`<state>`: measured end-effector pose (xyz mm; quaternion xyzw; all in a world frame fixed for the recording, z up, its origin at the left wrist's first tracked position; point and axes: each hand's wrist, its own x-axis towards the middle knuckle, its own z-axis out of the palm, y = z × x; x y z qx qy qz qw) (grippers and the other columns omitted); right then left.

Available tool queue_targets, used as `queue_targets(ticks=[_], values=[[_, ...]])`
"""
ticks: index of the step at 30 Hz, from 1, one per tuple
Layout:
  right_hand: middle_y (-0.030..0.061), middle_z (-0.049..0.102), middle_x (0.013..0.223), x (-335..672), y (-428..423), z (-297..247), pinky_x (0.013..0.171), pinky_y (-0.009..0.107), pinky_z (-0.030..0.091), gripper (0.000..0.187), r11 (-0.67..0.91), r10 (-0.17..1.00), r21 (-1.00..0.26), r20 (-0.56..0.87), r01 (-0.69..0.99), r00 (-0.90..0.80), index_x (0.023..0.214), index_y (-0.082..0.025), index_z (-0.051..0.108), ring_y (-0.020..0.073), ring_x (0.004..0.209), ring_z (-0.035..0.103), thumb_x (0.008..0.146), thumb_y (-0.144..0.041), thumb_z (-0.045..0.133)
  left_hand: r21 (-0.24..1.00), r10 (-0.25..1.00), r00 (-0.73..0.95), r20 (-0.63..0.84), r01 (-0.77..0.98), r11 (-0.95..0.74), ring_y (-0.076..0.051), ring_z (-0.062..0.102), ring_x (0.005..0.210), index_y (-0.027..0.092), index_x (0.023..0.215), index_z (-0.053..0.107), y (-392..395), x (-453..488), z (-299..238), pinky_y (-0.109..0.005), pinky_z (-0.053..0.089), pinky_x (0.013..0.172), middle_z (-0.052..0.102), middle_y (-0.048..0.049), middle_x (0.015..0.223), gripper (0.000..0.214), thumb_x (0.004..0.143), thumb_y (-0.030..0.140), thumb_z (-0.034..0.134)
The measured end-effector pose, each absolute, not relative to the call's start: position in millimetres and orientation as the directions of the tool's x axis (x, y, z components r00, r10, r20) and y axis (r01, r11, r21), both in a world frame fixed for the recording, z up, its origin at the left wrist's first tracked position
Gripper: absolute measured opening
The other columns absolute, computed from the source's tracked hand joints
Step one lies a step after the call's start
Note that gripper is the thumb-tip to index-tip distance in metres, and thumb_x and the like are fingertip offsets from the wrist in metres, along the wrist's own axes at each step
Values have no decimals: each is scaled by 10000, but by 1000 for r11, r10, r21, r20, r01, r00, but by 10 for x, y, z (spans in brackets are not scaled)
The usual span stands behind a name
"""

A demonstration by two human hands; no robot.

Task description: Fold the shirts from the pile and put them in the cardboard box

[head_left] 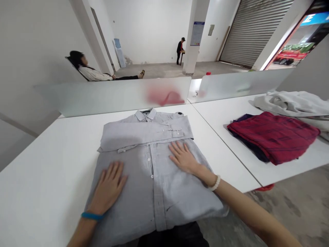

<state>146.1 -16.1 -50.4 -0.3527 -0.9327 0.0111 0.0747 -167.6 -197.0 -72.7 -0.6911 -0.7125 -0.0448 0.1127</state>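
A light grey button-up shirt [138,192] lies front side up, its collar at the far end. Both sleeves [133,132] are folded across the chest, one over the other. My left hand [109,187], with a blue band at the wrist, lies flat on the left half of the shirt front, fingers spread. On the right half, just below the sleeve cuff, my right hand [183,158] rests flat with its fingers apart; a white beaded bracelet is on that wrist. The shirt's lower hem hangs past the near table edge.
The white table [38,164] has a frosted divider [110,97] along its back. To the right lie a folded red plaid garment [277,137] over a dark one and a whitish cloth heap [303,103]. Beyond the divider, one person [97,73] reclines and another [180,51] stands.
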Motion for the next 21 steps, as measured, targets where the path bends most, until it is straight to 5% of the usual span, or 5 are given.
queue_targets(ticks=[4, 8, 14, 17, 21], values=[[99, 237, 1527, 2238, -72, -588, 1073, 583, 247, 557, 588, 803, -5, 126, 809, -583, 1494, -211, 190, 299, 1404, 204, 990, -448, 192, -126, 964, -38, 263, 989, 74, -383, 282, 1362, 162, 1168, 640, -2653, -2146, -726, -657, 301, 1004, 441, -165, 1417, 539, 910, 214, 170], [121, 260, 1519, 2711, -391, -638, 1040, 605, 283, 575, 431, 883, 8, 201, 902, -423, 1494, -186, 201, 338, 1396, 210, 984, -453, 204, -112, 950, -130, 285, 980, 167, -395, 200, 1387, 138, 1102, 671, -3027, -1962, -687, -707, 269, 999, 463, -184, 1394, 527, 878, 156, 194], [98, 243, 1529, 2640, -1175, -595, 1086, 566, 240, 536, 536, 829, -19, 203, 844, -522, 1456, -227, 325, 316, 1411, 172, 977, -460, 270, -18, 946, -109, 304, 993, 120, -389, 92, 1410, 137, 1115, 646, -3109, -1257, -592, -725, 199, 1019, 450, -187, 1403, 466, 892, 168, 238], [113, 281, 1514, 2601, -1361, -603, 1089, 563, 230, 503, 570, 800, -45, 260, 820, -541, 1428, -212, 381, 315, 1407, 190, 977, -423, 311, 81, 908, -200, 368, 980, 183, -415, 240, 1370, 98, 1153, 610, -3138, -970, -524, -706, 205, 1025, 504, -221, 1338, 447, 913, 242, 262], [152, 463, 1392, 2545, -1491, -543, 1061, 531, 284, 378, 618, 737, -127, 437, 776, -516, 1256, -150, 555, 309, 1340, 334, 970, -328, 384, 353, 900, -248, 359, 928, 115, -281, 557, 1100, 159, 1108, 619, -2887, -637, -317, -456, 409, 975, 647, -127, 1131, 389, 909, 384, 373]])
